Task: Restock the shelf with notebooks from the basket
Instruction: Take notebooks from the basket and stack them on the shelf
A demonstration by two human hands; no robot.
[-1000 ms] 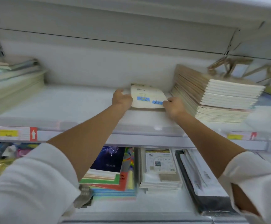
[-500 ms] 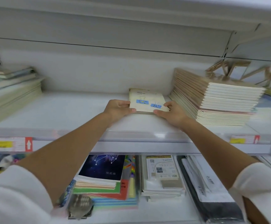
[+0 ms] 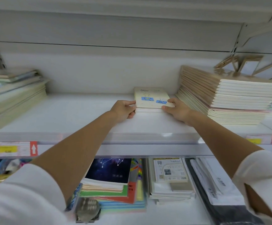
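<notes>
Notebooks point(image 3: 150, 103), a short cream-covered stack with blue binder-clip artwork on the top cover, lie flat on the upper shelf point(image 3: 67, 114) at the centre of the frame, set back toward the rear panel. The left hand point(image 3: 124, 109) grips the stack's left side, thumb on the edge of the top cover and fingers curled against the page edges. The right hand point(image 3: 178, 109) grips the front right corner, thumb lying across the top cover and fingers curled at the front edge. Both forearms reach over the shelf's front rail.

Just right of the stack, near the right hand, stands a tall pile of kraft-covered notebooks point(image 3: 229, 98); contact between the two cannot be determined. Wooden frames point(image 3: 245, 64) sit behind it at upper right, blurred. A pale-covered pile point(image 3: 13, 98) occupies the left of the frame, well apart from the hands.

A price label point(image 3: 17, 148) with a yellow patch and a white arrow on red is fixed to the rail at left; a second label point(image 3: 261, 139) at right is blurred.

On the lower shelf, a starry dark notebook point(image 3: 109, 169) tops a multicoloured pile at lower centre. Beside it, to the right, sits a pile topped by a printed cream cover point(image 3: 169, 172).
</notes>
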